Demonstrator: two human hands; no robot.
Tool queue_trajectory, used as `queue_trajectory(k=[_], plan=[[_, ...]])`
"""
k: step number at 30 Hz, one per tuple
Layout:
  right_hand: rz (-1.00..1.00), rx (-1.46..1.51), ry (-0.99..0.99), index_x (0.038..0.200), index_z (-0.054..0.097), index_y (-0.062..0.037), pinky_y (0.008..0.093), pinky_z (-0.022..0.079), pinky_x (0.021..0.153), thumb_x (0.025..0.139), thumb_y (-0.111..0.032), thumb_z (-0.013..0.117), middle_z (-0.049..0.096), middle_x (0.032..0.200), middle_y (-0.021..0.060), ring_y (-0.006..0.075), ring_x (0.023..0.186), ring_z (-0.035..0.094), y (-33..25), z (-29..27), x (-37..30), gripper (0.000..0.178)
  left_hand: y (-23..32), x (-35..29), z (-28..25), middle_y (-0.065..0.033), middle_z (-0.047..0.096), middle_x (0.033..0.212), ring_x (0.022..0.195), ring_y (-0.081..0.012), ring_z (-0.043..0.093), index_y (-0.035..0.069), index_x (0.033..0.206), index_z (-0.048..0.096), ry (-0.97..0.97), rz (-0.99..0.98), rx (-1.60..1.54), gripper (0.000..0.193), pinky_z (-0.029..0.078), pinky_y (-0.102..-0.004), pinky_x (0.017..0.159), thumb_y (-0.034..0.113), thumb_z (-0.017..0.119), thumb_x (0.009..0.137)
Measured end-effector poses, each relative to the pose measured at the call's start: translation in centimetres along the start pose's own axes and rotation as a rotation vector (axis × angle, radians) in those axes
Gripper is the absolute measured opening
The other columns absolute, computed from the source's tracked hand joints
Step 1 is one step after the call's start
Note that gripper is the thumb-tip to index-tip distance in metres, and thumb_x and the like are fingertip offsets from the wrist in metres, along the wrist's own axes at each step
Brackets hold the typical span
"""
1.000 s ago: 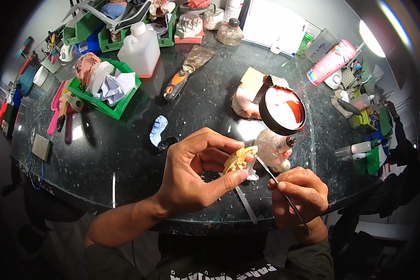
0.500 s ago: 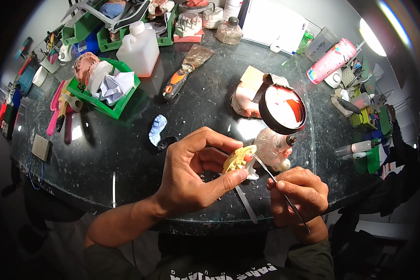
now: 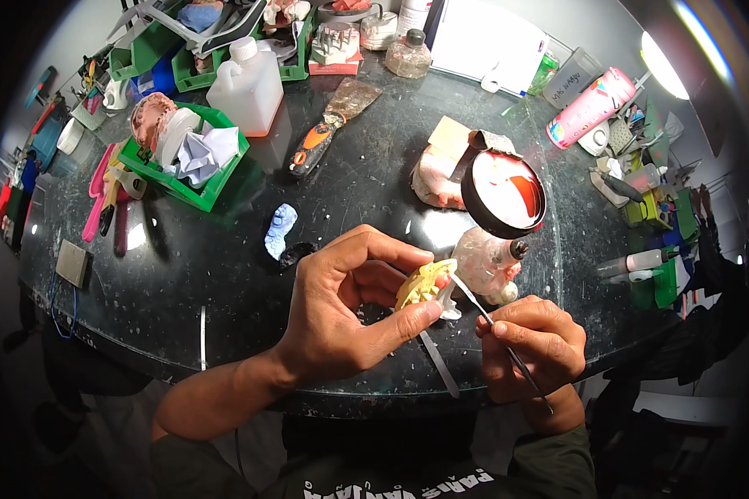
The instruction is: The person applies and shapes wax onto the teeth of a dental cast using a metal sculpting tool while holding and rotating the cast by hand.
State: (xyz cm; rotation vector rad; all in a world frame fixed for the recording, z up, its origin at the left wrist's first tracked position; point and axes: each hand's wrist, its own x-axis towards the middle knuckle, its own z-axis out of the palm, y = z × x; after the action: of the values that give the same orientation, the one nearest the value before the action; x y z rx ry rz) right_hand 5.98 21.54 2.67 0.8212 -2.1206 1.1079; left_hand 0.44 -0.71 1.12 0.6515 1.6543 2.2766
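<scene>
My left hand [image 3: 349, 308] is closed around a yellow dental model [image 3: 420, 284], gripping it between thumb and fingers above the table's near edge. Pink material shows on the model's right side, where a thin metal carving tool [image 3: 514, 356] reaches it with its tip. Like a pen, that tool sits in the pinched fingers of my right hand [image 3: 537, 343]. Below the model lie a flat metal blade [image 3: 439, 366] and a small whitish piece [image 3: 449, 308], partly hidden by my left hand. Just beyond stands a clear glass burner bottle [image 3: 481, 256] with a dark cap.
A round black-rimmed tin of red material [image 3: 503, 195] leans behind the bottle. Left of it are a blue impression piece [image 3: 280, 231], an orange-handled scraper [image 3: 329, 129] and a green bin [image 3: 187, 187]. A white jug [image 3: 245, 87] and a pink can [image 3: 589, 108] stand farther back.
Almost nothing differs. Both hands keep their grips, and the tool's tip stays at the right side of the model, which has tilted very slightly.
</scene>
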Motion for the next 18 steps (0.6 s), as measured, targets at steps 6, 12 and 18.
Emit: queue_trajectory(k=[6,12,18], plan=[[0.007,0.010,-0.012,0.101,0.070,-0.0024,0.0288,0.055,0.055,0.066,0.010,0.072,0.071,0.082,0.0127,0.0192,0.062,0.069,-0.06,-0.08,-0.11,0.037,-0.11,-0.01,0.00,-0.0106,0.065,0.103,0.094,-0.0129,0.069,-0.006,0.112,0.059,-0.002,0.000,0.000,0.033,0.056,-0.0251,0.083,-0.006,0.073,0.082],[0.002,0.009,-0.029,0.102,0.070,-0.0026,0.0287,0.054,0.054,0.066,0.010,0.071,0.071,0.083,0.0125,0.0195,0.062,0.069,-0.10,-0.15,0.00,0.038,0.02,-0.03,0.02,-0.0102,0.064,0.103,0.094,-0.0126,0.069,-0.006,0.112,0.059,-0.002,0.004,0.009,0.033,0.055,-0.0250,0.083,-0.006,0.074,0.082],[-0.004,0.006,-0.007,0.102,0.070,-0.0031,0.0283,0.054,0.053,0.065,0.011,0.069,0.070,0.082,0.0121,0.0190,0.061,0.068,-0.17,-0.20,-0.06,0.040,-0.10,0.02,0.03,-0.0109,0.065,0.104,0.095,-0.0134,0.069,-0.006,0.113,0.059,0.000,-0.001,0.005,0.034,0.056,-0.0254,0.084,-0.006,0.074,0.082]])
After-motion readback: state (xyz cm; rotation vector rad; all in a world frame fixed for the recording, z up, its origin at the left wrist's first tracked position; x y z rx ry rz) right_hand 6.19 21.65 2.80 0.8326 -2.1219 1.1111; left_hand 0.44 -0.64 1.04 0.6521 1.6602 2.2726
